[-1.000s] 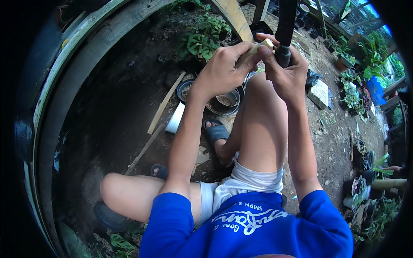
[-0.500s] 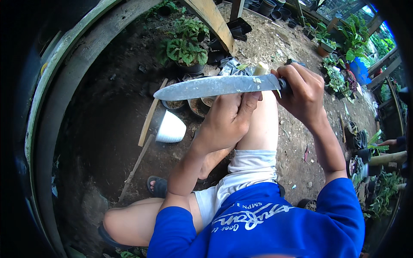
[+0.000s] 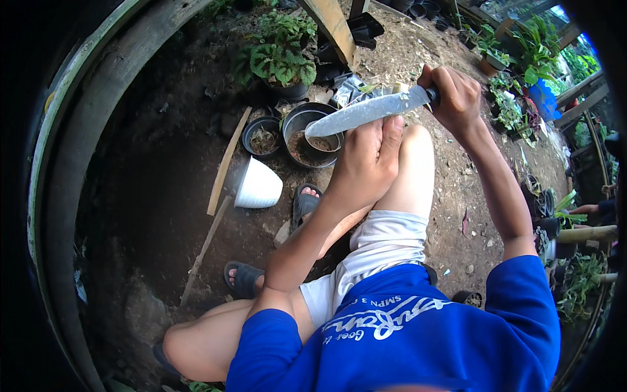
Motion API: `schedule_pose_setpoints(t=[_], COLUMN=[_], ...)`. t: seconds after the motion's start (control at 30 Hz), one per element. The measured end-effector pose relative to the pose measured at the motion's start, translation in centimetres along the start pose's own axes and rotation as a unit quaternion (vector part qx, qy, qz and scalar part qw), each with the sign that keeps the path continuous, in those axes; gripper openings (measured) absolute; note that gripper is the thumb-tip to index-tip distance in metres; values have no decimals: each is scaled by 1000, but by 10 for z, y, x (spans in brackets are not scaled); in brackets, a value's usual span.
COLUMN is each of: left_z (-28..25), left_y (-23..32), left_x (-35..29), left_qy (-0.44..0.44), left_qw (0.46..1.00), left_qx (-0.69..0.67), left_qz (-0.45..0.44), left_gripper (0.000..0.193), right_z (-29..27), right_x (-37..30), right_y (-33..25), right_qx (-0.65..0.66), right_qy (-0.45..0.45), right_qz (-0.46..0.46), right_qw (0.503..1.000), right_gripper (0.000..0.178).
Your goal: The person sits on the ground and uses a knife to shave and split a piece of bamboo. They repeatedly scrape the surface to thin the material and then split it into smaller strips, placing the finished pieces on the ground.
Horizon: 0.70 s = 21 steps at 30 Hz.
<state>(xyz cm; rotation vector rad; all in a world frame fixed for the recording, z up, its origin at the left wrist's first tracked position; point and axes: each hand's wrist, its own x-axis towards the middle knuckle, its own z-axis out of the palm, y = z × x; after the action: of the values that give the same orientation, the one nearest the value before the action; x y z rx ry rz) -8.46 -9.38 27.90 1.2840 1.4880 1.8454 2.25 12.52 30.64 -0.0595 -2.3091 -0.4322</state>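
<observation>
My right hand (image 3: 454,98) is closed round the dark handle of a large knife (image 3: 369,111). Its broad grey blade, speckled with pale bits, slants across to the left with the tip lowest. Just under the blade, my left hand (image 3: 369,166) is closed with its thumb up along the top. A pale stick (image 3: 400,87) pokes out beyond the blade's far edge, apparently gripped by the left hand; the blade hides most of it. Both hands are over my raised bare knee (image 3: 415,153).
A white pot (image 3: 259,185) lies tipped on the soil, near black pots (image 3: 263,137) and a leafy potted plant (image 3: 284,65). Wooden strips (image 3: 228,163) lie to the left. A wooden post (image 3: 333,32) stands ahead. At the right edge another person's hand (image 3: 583,210) shows near plants.
My right hand has moved forward, drawing the knife to the right, and the blade now slants more. My left hand has shifted slightly right, still closed. More of the black pots shows.
</observation>
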Motion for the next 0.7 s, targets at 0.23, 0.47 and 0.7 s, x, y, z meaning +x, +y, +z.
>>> schedule_pose_setpoints(t=[0.23, 0.47, 0.7], left_z=[-17, -34, -32], left_y=[16, -9, 8], left_x=[-32, -23, -11], left_qy=[-88, -106, -75], left_qw=[995, 979, 991], left_qx=[-48, -148, -85], left_qz=[6, -95, -75], left_gripper=[29, 32, 35], right_z=[-20, -10, -25], right_x=[-66, -177, -47], right_y=[143, 54, -43], right_qx=[-252, 63, 182], right_qy=[-90, -146, -97], right_qz=[509, 441, 255], right_qw=[818, 883, 945], right_gripper=[41, 45, 34])
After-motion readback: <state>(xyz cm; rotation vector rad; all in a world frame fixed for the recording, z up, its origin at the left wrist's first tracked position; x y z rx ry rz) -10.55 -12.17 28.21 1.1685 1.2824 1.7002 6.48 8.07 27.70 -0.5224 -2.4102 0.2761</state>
